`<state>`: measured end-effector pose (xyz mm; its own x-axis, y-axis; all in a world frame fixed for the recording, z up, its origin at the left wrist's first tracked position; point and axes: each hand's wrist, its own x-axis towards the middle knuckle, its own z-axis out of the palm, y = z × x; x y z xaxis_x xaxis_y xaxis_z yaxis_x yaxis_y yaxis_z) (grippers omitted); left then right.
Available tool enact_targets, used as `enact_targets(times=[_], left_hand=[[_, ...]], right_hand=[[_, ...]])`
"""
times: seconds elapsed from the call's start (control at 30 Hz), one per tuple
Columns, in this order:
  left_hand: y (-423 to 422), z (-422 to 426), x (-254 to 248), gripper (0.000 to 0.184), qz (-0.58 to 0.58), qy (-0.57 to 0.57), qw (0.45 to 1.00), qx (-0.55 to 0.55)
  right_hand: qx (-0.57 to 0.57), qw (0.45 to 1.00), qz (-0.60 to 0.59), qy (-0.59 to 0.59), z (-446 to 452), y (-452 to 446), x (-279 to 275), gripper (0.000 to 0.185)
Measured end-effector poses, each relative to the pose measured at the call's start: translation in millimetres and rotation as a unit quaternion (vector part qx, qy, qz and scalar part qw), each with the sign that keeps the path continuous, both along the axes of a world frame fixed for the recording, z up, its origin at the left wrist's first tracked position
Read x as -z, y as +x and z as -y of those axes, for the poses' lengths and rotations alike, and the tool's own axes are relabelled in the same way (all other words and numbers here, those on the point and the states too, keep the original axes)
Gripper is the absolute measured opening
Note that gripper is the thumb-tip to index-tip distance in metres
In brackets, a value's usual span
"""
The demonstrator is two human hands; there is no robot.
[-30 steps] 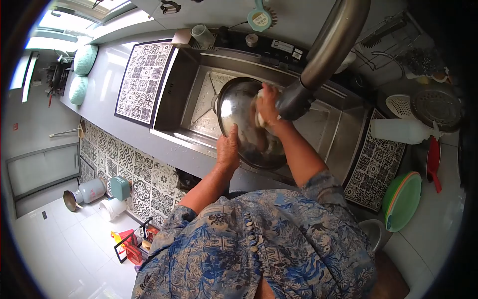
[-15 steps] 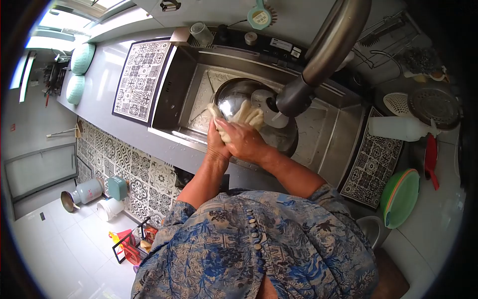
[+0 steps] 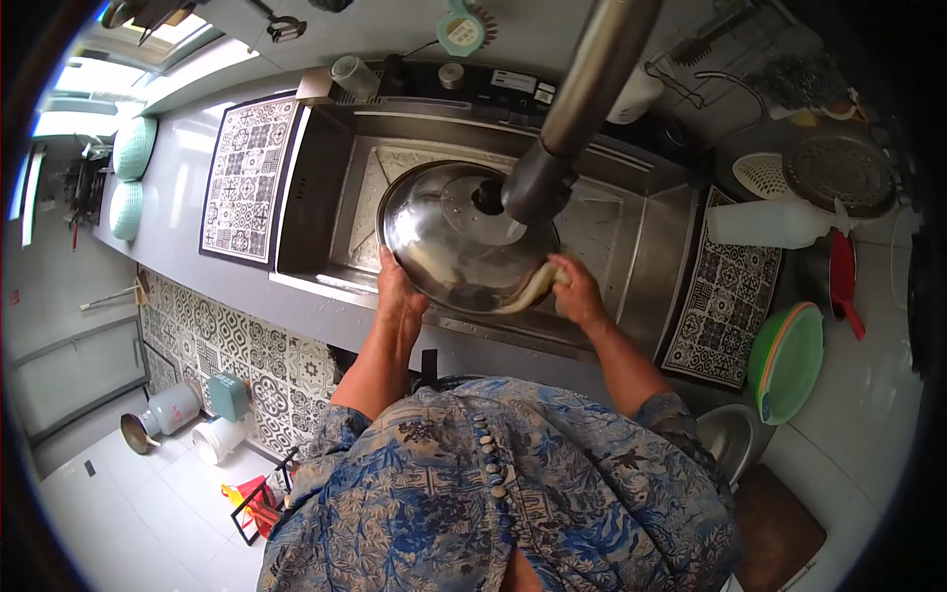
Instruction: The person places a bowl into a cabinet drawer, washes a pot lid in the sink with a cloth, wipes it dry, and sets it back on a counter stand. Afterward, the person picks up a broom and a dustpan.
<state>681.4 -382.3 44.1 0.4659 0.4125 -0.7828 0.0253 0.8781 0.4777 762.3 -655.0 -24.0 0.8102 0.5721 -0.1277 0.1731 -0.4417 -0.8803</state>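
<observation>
A large shiny pot lid (image 3: 434,227) with a dark knob (image 3: 486,196) is over the sink (image 3: 340,207), under the faucet (image 3: 541,183). My left hand (image 3: 398,293) grips the near left rim of the lid, its fingers partly hidden beneath the edge. On the right, my right hand (image 3: 580,294) is closed on a pale yellowish cloth (image 3: 536,286), which lies along the near right rim. Whether anything is under the lid is hidden.
Patterned mats (image 3: 247,178) flank the sink. To the right are a white bottle (image 3: 764,225), a red-handled utensil (image 3: 844,281) and green basins (image 3: 792,365). Two mint-green baskets (image 3: 133,148) stand at the far left. A glass (image 3: 353,77) sits behind the sink.
My hands, together on the bunched cloth before, have moved apart. The left now grips the lid's rim, and the right has carried the cloth to the lid's right edge. The view has shifted slightly.
</observation>
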Motion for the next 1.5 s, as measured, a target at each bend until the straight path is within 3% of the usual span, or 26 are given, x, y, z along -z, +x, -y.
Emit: enact_targets(times=[0.03, 0.1, 0.2, 0.33, 0.43, 0.53, 0.6, 0.73, 0.87, 0.93, 1.0, 1.1, 1.17, 1.2, 1.27, 1.3, 1.37, 1.5], left_hand=[[-1.8, -1.6, 4.4, 0.051, -0.015, 0.006, 1.000, -0.011], [-5.9, -6.7, 11.4, 0.051, -0.026, 0.000, 1.000, -0.015], [-4.3, -3.4, -0.3, 0.048, -0.048, 0.003, 0.999, -0.017], [-13.5, -11.5, 10.5, 0.041, -0.049, 0.013, 0.999, 0.002], [-13.2, -15.4, 3.9, 0.040, -0.047, 0.047, 0.998, 0.008], [-9.5, -11.9, -8.9, 0.040, -0.055, 0.069, 0.996, 0.005], [-14.8, -9.5, -0.9, 0.041, -0.025, 0.079, 0.996, -0.024], [-17.3, 1.9, -9.3, 0.042, 0.015, 0.073, 0.997, -0.005], [-18.4, 24.3, 3.0, 0.047, 0.045, 0.081, 0.996, -0.004], [-19.8, 27.2, 2.5, 0.048, 0.058, 0.052, 0.997, -0.012], [-18.8, 29.0, -4.9, 0.050, 0.085, -0.011, 0.996, -0.011], [-15.0, 31.0, -8.2, 0.048, 0.081, -0.055, 0.995, -0.020], [-14.3, 30.3, -2.3, 0.048, 0.094, -0.074, 0.993, -0.024], [-17.6, 30.0, -1.3, 0.047, 0.086, -0.057, 0.995, -0.014], [-19.4, 31.4, -4.2, 0.047, 0.086, -0.043, 0.995, 0.001], [-21.3, 31.8, -7.9, 0.046, 0.052, -0.057, 0.997, 0.005], [-26.3, 28.5, -9.5, 0.045, 0.020, -0.077, 0.997, 0.005], [-24.1, 24.4, -5.6, 0.045, 0.021, -0.066, 0.998, 0.011]], right_hand=[[0.068, 0.998, -0.017, 0.001, -2.1, 10.9, 9.8, 0.040], [0.170, 0.975, -0.060, -0.128, -11.9, 42.2, 15.8, 0.038], [0.216, 0.956, -0.129, -0.154, -24.1, 84.6, 32.9, 0.039], [0.171, 0.970, -0.119, -0.126, -45.2, 103.1, 58.1, 0.040], [0.081, 0.988, -0.040, -0.124, -59.6, 97.8, 50.8, 0.041], [0.084, 0.987, -0.094, -0.102, -56.1, 78.2, 15.2, 0.041], [0.023, 0.985, -0.164, -0.045, -52.2, 67.3, 1.2, 0.041], [0.101, 0.939, -0.293, 0.152, -61.9, 54.5, -6.4, 0.038], [0.153, 0.940, -0.287, 0.100, -98.0, 50.6, -28.4, 0.035], [0.082, 0.993, -0.060, -0.062, -112.0, 45.5, -44.9, 0.035], [0.076, 0.995, -0.037, -0.050, -120.5, 32.6, -63.8, 0.040], [-0.037, 0.998, 0.051, -0.006, -127.5, 8.8, -97.4, 0.038], [-0.118, 0.951, 0.249, 0.137, -130.6, 0.5, -89.8, 0.031], [-0.116, 0.950, 0.256, 0.133, -125.4, -0.2, -83.2, 0.031], [-0.074, 0.984, 0.141, 0.086, -110.0, 6.5, -76.4, 0.032], [-0.052, 0.997, 0.054, -0.005, -97.0, 16.4, -78.9, 0.030], [0.068, 0.995, -0.064, 0.041, -74.2, 41.0, -46.5, 0.030], [0.168, 0.961, -0.192, 0.110, -51.4, 85.7, -30.0, 0.034]])
